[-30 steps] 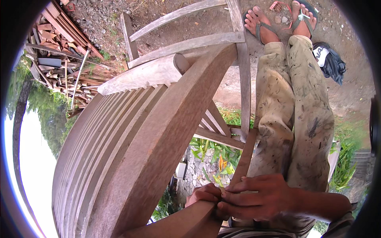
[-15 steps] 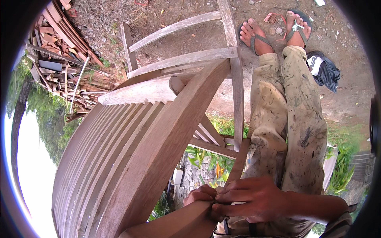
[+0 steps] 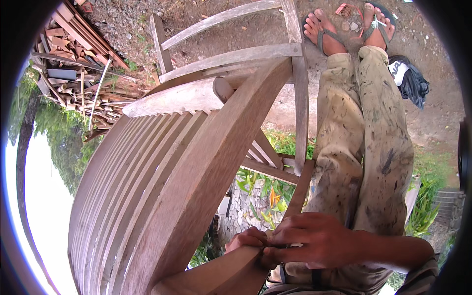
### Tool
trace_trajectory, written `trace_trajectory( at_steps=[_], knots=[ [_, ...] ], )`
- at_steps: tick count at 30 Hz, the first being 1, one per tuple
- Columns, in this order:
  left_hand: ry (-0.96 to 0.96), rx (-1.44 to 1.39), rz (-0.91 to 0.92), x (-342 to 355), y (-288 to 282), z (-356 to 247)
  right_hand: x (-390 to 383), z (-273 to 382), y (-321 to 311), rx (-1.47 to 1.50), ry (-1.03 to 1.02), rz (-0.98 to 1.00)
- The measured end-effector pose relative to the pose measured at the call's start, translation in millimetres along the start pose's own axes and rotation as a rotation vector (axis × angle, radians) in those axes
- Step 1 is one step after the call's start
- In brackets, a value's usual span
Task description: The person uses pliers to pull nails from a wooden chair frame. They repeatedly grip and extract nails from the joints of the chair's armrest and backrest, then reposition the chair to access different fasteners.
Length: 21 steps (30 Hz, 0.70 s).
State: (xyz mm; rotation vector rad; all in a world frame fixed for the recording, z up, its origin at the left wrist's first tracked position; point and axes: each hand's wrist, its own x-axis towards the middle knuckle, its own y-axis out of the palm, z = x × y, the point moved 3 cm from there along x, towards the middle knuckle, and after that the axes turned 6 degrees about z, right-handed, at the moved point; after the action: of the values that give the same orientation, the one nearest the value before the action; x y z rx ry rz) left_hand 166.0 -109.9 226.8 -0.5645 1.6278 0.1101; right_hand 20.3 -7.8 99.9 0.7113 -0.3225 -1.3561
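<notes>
A slatted wooden chair [image 3: 196, 191], weathered grey-brown, fills the left and middle of the head view, tipped on its side. One of its flat wooden armrests [image 3: 211, 272] runs from the lower edge toward my hands. My left hand [image 3: 247, 239] is closed over the far side of the armrest's end, knuckles showing. Facing it, my right hand [image 3: 312, 239] has its fingers bent and pressed together at that same end. Whatever its fingertips pinch is too small and hidden to name. Behind the right hand rises a narrow wooden bar [image 3: 299, 189].
My stained trousers [image 3: 381, 142] and sandalled feet [image 3: 327, 37] are at the right. A black plastic bag [image 3: 413, 86] lies beside them on the dirt. At the far left is a wood scrap pile [image 3: 73, 88]. Green plants [image 3: 275, 201] show beneath the chair.
The view has shifted, so chair, legs and ground sit slightly higher and farther right. Both hands stay closed at the armrest's end, the right a little higher in the picture.
</notes>
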Motion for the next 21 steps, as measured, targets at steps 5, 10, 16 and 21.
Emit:
trace_trajectory(
  at_steps=[5,10,16,21],
  knots=[
    [0.049,-0.096,0.078,7,1,-6,0,-5,0,0.043,-0.03,-0.021],
    [0.085,-0.149,0.022,5,2,3,2,-6,3,0.035,-0.048,-0.02],
    [0.117,-0.167,-0.008,6,1,12,5,-8,-1,0.094,-0.067,0.0],
    [0.101,-0.156,0.009,7,-1,12,6,-9,2,0.103,-0.07,0.024]
  ],
)
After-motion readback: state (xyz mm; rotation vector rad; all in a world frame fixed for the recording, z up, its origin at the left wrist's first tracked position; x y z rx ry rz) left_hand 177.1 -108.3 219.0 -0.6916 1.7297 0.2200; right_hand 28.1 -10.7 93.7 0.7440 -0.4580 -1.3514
